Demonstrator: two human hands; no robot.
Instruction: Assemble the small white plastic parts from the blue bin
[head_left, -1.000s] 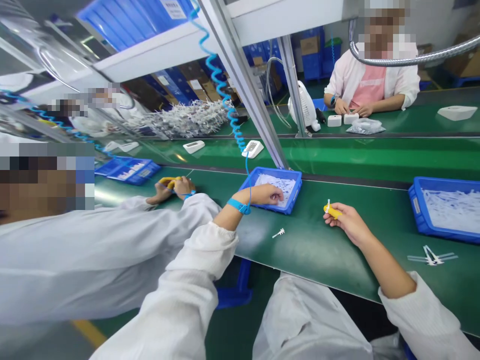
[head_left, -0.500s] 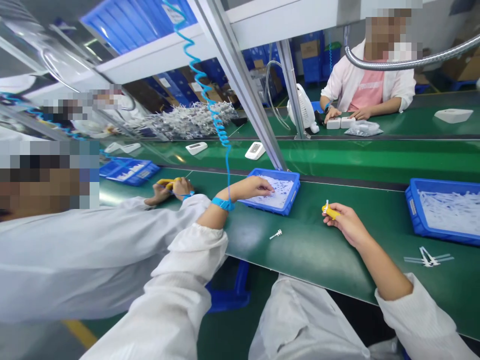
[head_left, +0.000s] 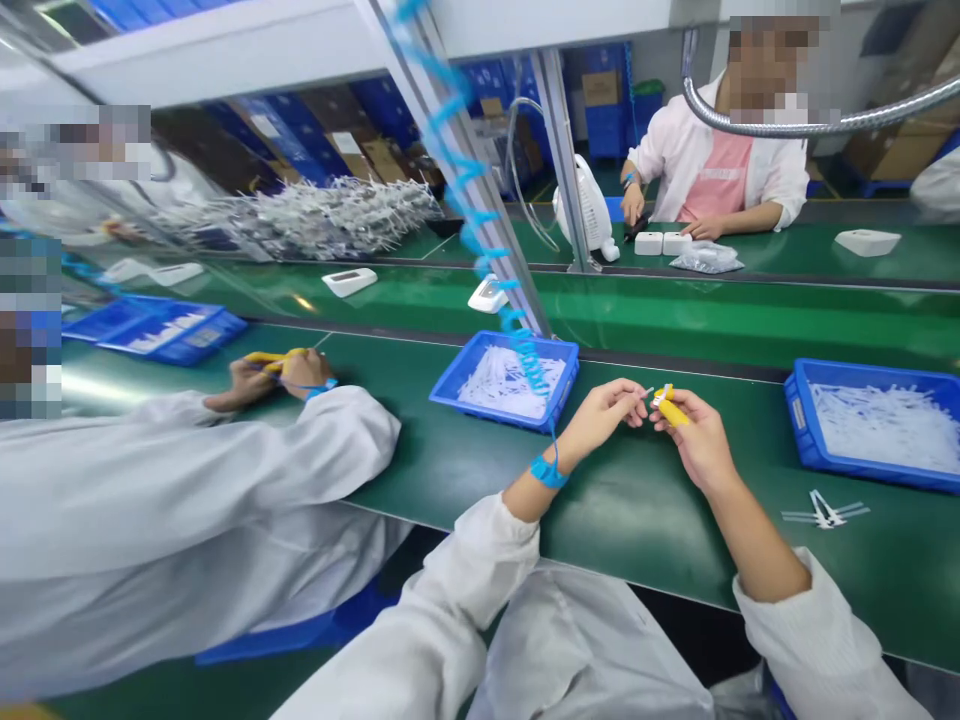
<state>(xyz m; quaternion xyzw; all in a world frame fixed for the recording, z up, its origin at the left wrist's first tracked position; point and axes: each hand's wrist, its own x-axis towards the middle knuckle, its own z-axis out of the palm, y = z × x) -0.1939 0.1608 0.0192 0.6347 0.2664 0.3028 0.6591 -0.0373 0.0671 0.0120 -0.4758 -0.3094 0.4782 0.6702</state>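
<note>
My left hand (head_left: 609,415) is in front of me with thumb and fingers pinched on a small thin whitish strip (head_left: 649,391). Close beside it, my right hand (head_left: 703,442) grips a small yellow tool (head_left: 673,411), its kind unclear, with a white plastic part at its upper end. The strip's tip points at that white part; whether they touch is too small to tell. A blue wristband (head_left: 549,471) with a coiled cord is on my left wrist. Left of my hands stands a blue tray (head_left: 448,392) of loose white strips.
Another blue tray (head_left: 804,440) of white strips stands at right, with several white pieces (head_left: 827,512) lying before it. A co-worker's hands (head_left: 274,378) hold a yellow object at left. Beyond a metal post (head_left: 480,190), another person sits across the green line.
My left hand has come out of the blue tray and moved right to my right hand, now pinching a thin strip. The small white piece seen on the table before no longer shows.
</note>
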